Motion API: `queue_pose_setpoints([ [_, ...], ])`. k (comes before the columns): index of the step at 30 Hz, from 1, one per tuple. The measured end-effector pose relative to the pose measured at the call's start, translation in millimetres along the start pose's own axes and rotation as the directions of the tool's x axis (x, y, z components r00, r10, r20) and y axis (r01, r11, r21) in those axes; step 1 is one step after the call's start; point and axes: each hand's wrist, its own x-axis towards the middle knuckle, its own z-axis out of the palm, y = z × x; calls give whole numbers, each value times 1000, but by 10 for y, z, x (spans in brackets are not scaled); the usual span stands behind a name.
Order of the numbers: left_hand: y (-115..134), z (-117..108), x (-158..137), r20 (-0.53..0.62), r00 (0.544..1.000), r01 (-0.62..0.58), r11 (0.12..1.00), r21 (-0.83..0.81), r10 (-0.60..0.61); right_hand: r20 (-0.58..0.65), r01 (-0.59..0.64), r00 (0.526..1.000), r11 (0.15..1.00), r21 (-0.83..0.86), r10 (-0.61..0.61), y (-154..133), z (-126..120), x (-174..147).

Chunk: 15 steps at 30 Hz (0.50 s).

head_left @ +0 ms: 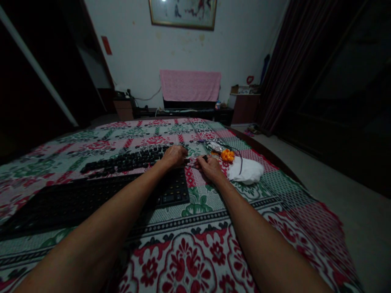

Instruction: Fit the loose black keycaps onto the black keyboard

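A black keyboard (88, 197) with its keycaps off lies across the patterned cloth, partly hidden by my left forearm. Behind it are spread many loose black keycaps (131, 159). At the right end of these, my left hand (174, 155) is closed, its fingers pinching a small black piece that looks like a keycap (186, 161). Close to its right, my right hand (210, 167) grips a small tool with a dark handle (205, 158). Thin wire-like lines seem to run from the tool toward the left fingers; dim light hides the exact contact.
Right of my right hand lie an orange ruffled item (227, 155), a crumpled white bag (246, 170) and a dark cord (240, 159). The patterned cloth (195, 244) drops away along its right edge. A pink cloth (191, 85) hangs by the far wall.
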Motion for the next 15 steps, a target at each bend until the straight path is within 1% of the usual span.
queue_pose_setpoints([
  [6,-117,-33,-33,20,998,59,996,62,-60,1,30,1000,999,21,-30,46,11,18],
  [10,-205,-32,-60,0,994,113,992,59,-113,15,24,1000,1000,14,-24,51,4,16],
  [13,-301,-77,-123,-16,992,123,991,51,-123,15,20,1000,1000,22,-20,62,6,17],
  [15,-357,-126,-198,-5,992,128,990,51,-128,9,29,1000,999,30,-30,63,11,13],
])
